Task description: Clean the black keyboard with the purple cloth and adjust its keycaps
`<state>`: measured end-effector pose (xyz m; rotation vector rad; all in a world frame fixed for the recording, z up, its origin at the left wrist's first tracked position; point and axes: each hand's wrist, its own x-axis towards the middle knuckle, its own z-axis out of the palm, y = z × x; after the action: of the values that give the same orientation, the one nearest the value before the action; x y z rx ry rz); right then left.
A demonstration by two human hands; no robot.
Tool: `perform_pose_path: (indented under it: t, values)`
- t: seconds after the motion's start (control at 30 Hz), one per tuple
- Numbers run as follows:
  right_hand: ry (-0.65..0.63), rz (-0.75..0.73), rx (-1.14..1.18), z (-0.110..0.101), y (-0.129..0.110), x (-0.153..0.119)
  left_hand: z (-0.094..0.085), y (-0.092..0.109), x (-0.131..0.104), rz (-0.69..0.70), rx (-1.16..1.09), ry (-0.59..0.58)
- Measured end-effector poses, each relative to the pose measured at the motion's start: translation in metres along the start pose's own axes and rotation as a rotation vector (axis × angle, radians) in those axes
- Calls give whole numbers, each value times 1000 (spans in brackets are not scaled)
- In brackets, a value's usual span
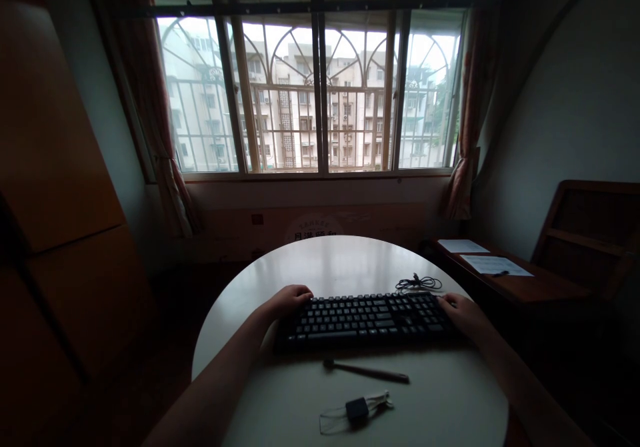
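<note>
A black full-size keyboard (365, 317) lies across the round table with its long side facing me. My left hand (289, 299) grips its left end near the back corner, fingers curled over the edge. At the other end, my right hand (463, 312) is closed on the back right corner. Behind the keyboard sits its coiled black cable (419, 283). In front of it lies a slim brush (367, 371) resembling a toothbrush, with a dark head to the left. Closer to me is a small tool (357, 410) with a black block, thin wire loops and a pale metallic end.
The white round tabletop (240, 393) bears all these things. To the right, a wooden chair or bench (550, 288) holds sheets of paper (495, 265) and a dark pen (501, 273). Tall wooden cabinets (85, 287) stand at left. A barred window (320, 100) is ahead.
</note>
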<state>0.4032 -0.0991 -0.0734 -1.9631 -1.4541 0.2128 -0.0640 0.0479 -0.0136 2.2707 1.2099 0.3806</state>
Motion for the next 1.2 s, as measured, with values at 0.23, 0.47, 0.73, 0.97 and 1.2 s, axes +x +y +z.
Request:
perform_pose_path:
  t: [0.23, 0.47, 0.73, 0.97, 1.2]
  values:
    - [-31, -2, 11, 1, 2, 1, 0, 3, -2, -16, -5, 8]
    - [-15, 5, 36, 1, 3, 1, 0, 2, 0, -14, 8, 5]
    - [-43, 11, 47, 3, 5, 2, 0, 1, 0, 8, 17, 5]
    - [-55, 3, 56, 3, 7, 2, 0, -1, 1, -2, 15, 7]
    - [-65, 13, 60, 1, 5, 1, 0, 1, 0, -8, -4, 5]
